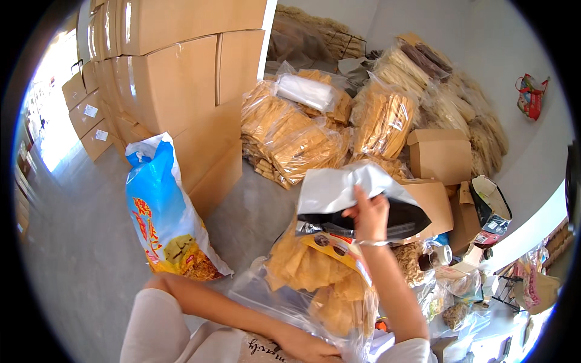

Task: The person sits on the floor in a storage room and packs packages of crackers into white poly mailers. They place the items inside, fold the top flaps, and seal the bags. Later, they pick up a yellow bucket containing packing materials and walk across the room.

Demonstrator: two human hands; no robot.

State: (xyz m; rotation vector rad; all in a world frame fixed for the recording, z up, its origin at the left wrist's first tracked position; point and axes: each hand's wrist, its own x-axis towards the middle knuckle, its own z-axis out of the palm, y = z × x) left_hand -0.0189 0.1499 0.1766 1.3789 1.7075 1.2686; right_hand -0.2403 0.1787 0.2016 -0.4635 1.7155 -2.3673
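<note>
My right hand point(369, 215) is raised in front of me, fingers closed on the edge of a mailing bag point(330, 190), silver-grey outside and black inside. The bag's mouth gapes toward me. Below it, a large clear plastic bag point(275, 296) holds yellowish, crinkled dried sheets point(308, 266); a yellow-orange printed packet point(336, 251) lies over them. My left forearm crosses low in front of my body. At the lower edge, my left hand point(311, 348) is beside the clear bag; its fingers are mostly hidden, so their hold cannot be made out.
A blue, white and yellow printed sack point(166, 212) stands at left by stacked cardboard boxes point(175, 85). Clear bags of brownish dried sticks point(302, 151) and pale bundles point(399, 72) pile up ahead. At right are open cartons point(439, 154), a lidded jar point(436, 257) and loose plastic bags.
</note>
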